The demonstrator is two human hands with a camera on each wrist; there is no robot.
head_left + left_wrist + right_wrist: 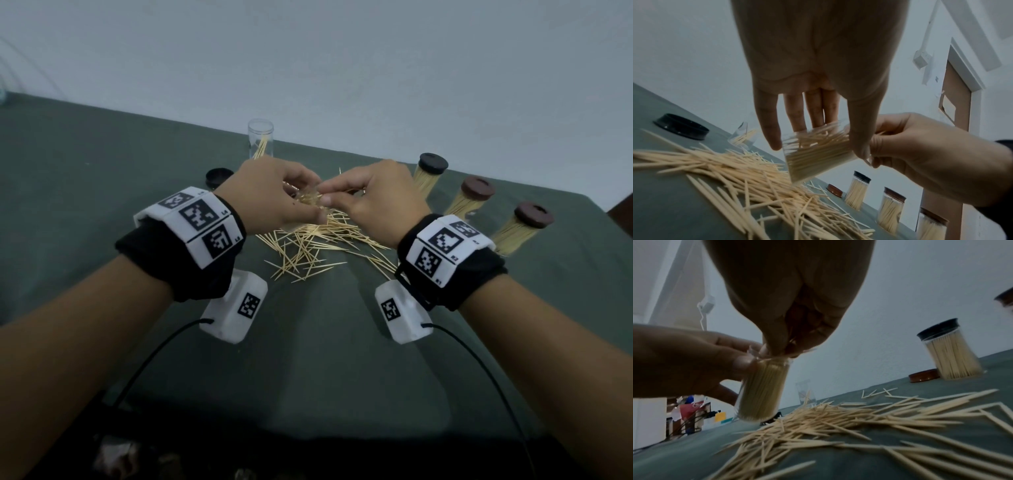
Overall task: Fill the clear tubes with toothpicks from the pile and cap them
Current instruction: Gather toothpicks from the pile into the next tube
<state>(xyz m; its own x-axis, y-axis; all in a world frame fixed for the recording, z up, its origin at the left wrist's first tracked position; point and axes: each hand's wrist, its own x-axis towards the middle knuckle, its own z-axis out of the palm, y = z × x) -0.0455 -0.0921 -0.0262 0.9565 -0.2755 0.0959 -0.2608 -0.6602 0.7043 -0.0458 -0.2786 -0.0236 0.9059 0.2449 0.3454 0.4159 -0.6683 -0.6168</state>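
My left hand grips a clear tube packed with toothpicks, its thumb and fingers curled round the wall. The tube hangs tilted just above the toothpick pile, mouth toward my right hand. That hand's bunched fingertips pinch a few toothpicks at the tube's mouth. In the head view the hands hide most of the tube. A second open tube with a few toothpicks stands behind the left hand. Loose on the cloth lie a black cap and a brown cap.
Three filled, capped tubes stand in a row at the right on the green cloth. A pale wall rises behind the table's far edge. Cables trail from both wrist cameras toward me.
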